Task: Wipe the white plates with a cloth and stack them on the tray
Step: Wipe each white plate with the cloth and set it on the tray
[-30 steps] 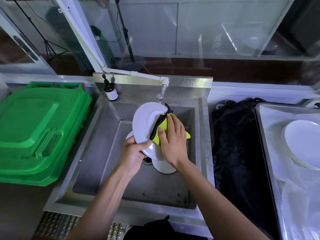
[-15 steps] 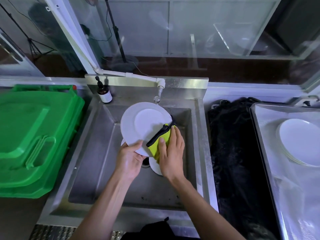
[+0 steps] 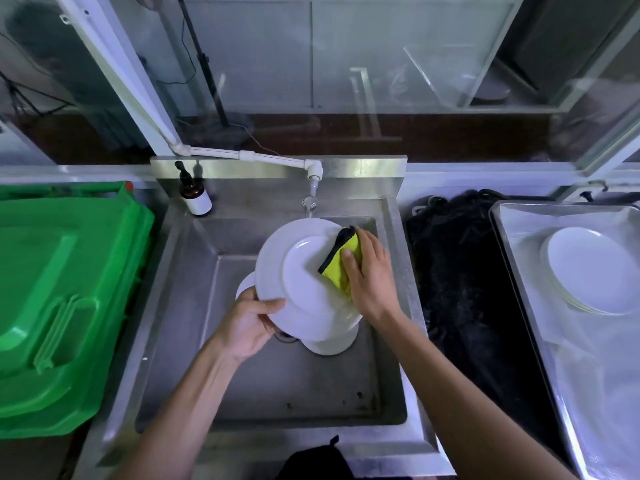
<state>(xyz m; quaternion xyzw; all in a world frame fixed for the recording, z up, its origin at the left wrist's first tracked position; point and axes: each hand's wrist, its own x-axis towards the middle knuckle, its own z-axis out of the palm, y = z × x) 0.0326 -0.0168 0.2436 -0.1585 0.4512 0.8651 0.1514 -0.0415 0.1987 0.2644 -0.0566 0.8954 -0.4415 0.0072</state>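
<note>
Left hand (image 3: 250, 323) grips the near rim of the tilted plate (image 3: 294, 271) so its face is exposed. Right hand (image 3: 369, 271), fingers fairly flat, presses yellow cloth (image 3: 337, 263) onto it. More plates (image 3: 332, 341) below; tray (image 3: 512, 258) with its stack (image 3: 588, 271) well right of right hand.

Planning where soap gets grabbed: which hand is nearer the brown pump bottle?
Left. The left hand grips the plate's lower-left rim, below the brown pump bottle; the right hand is farther right.
</note>
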